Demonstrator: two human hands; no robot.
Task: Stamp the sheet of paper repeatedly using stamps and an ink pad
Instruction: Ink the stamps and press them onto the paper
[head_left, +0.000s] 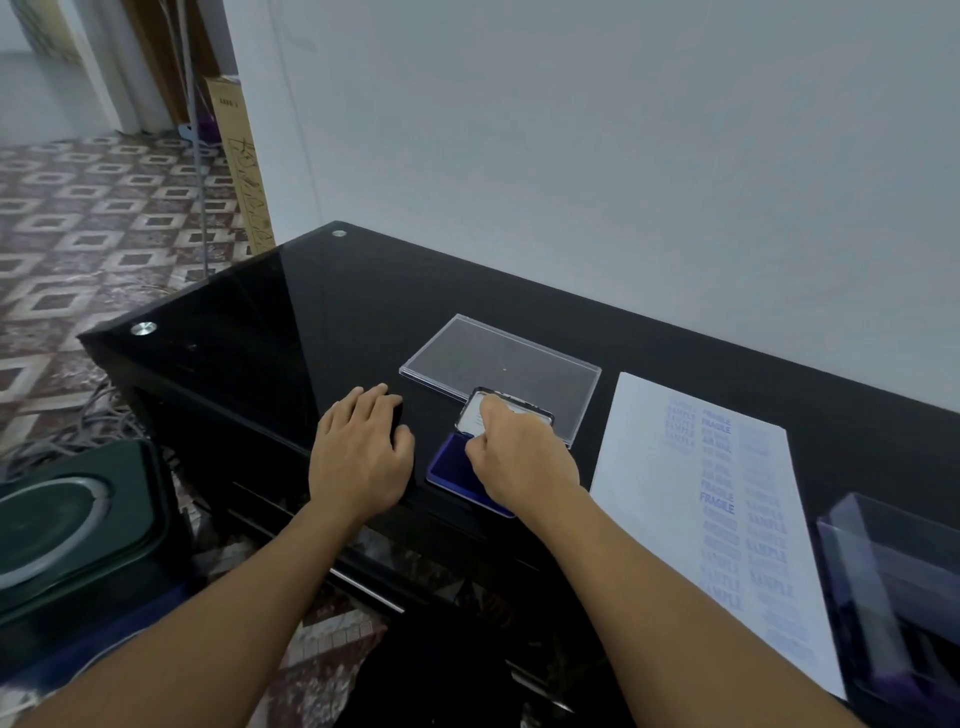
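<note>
While my right hand (519, 460) pinches the stamp (514, 408) onto the blue ink pad (449, 467), the sheet of paper (644, 467) waits just right of it.
I judge the stamp light and rigid, best gripped at its top; the paper looks thin and may slide on the glossy table (311, 312). My left hand (358, 452) rests flat, fingers relaxed. I count one stamp, one pad, one clear lid (498, 358), one sheet.
</note>
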